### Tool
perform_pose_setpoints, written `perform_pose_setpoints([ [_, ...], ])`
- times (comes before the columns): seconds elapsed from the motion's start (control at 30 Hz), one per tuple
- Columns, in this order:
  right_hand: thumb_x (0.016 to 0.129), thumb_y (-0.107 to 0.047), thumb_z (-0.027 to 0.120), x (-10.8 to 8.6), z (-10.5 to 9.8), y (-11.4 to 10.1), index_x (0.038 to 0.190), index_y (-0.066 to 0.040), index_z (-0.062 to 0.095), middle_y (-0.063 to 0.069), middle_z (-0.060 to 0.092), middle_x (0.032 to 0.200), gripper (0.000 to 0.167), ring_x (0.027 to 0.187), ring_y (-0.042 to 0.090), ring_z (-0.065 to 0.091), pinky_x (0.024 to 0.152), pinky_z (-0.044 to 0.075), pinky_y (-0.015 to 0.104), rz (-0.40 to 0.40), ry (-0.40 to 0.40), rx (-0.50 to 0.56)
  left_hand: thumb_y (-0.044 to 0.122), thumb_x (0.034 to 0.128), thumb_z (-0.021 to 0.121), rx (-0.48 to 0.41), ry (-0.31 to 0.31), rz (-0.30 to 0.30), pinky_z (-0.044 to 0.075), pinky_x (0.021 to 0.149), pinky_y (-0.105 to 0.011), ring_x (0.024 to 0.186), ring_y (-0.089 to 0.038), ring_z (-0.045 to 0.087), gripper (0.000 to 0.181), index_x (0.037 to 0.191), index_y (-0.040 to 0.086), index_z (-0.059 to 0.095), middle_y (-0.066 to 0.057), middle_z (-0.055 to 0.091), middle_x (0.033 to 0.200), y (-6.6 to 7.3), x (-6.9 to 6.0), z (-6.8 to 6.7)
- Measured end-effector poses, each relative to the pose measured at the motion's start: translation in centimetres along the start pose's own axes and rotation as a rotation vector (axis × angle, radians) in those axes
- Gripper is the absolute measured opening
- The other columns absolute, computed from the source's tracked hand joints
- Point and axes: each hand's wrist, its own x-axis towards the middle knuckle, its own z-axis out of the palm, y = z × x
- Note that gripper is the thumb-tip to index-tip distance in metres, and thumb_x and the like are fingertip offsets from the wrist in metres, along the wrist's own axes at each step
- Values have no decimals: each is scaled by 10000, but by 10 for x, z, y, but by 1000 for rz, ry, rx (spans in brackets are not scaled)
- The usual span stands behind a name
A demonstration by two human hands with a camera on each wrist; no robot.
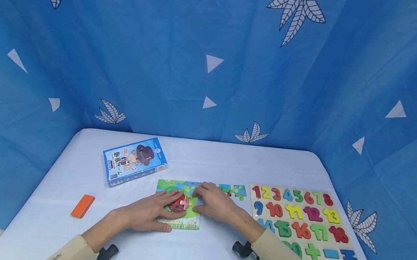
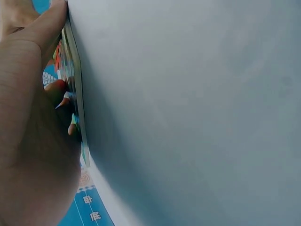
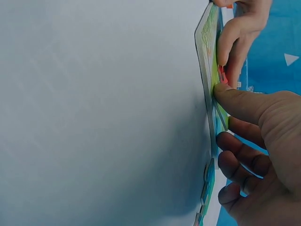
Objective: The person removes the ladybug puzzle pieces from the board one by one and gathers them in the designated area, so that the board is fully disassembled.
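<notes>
A ladybug jigsaw puzzle [image 1: 190,225] in a shallow tray lies on the table in the head view, its red ladybug [image 1: 179,204] partly covered by fingers. My left hand [image 1: 148,212] rests on its left side with the fingers spread. At the right part of the puzzle, my right hand [image 1: 219,203] pinches a green puzzle piece [image 3: 222,114] between thumb and fingers. In the right wrist view that piece is tilted against the tray. Loose puzzle pieces [image 1: 240,191] lie just right of the tray, partly hidden by the right hand.
Right of the hands lies a wooden number board [image 1: 282,257] with colourful numerals, its lower left covered by my sleeve. A blue game box [image 1: 136,162] lies behind on the left. An orange block [image 1: 83,206] sits near the left table edge. Blue curtains [image 1: 170,56] surround the table.
</notes>
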Motion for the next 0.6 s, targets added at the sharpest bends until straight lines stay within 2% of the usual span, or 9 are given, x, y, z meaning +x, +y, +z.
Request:
perform_pose_setpoints([
  [0.33, 905, -285, 769, -1, -4, -1, 1145, -229, 671, -106, 624, 1037, 265, 956, 49, 572, 845, 525, 273, 34, -10, 76, 530, 980, 567, -32, -2, -14, 180, 1218, -573, 1556, -288, 102, 558, 1507, 409, 430, -60, 104, 1697, 0, -1, -1],
  [0.6, 947, -202, 715, 0, -7, -1, 1084, -207, 674, -145, 632, 921, 143, 820, 29, 574, 734, 504, 222, 64, -21, 286, 525, 978, 572, -44, -4, -11, 187, 1214, -578, 1553, -293, 113, 554, 1502, 396, 445, -67, 116, 1694, 1, -1, -3],
])
